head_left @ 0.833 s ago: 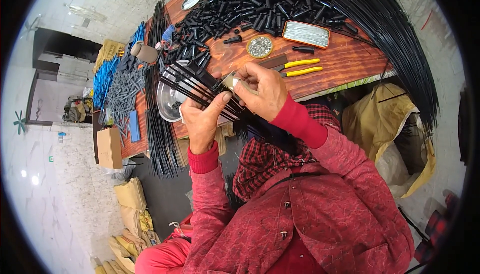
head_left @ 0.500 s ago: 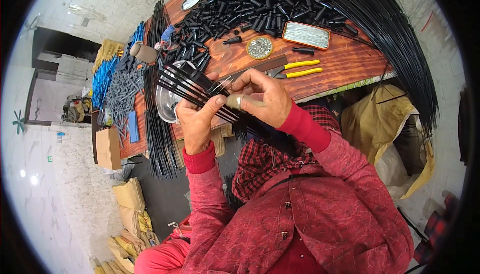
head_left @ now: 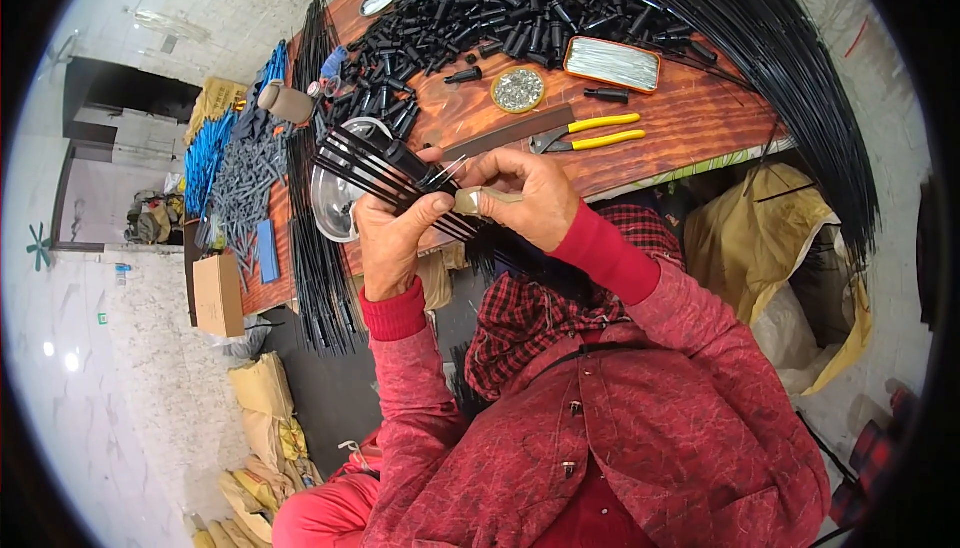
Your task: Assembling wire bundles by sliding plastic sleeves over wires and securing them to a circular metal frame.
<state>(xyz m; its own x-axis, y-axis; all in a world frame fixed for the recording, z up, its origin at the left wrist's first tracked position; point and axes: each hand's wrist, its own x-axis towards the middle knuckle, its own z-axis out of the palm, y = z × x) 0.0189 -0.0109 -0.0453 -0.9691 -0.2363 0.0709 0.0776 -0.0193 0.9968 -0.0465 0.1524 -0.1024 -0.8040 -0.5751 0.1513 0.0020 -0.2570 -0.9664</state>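
The left hand (head_left: 395,238) is clamped on a fan of black rods (head_left: 370,163) above the desk (head_left: 680,118) edge, keeping their ends level so the right hand (head_left: 530,198), pinched on a small tan piece (head_left: 470,200), can meet them.

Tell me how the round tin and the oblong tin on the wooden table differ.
The round tin is small and circular, and holds a glittering heap of tiny metal bits. The oblong tin is larger, rectangular with rounded corners and an orange rim, and holds thin pale pins lying side by side. The round tin lies nearer the yellow-handled pliers. Both are shallow, open and rest flat on the wooden table.
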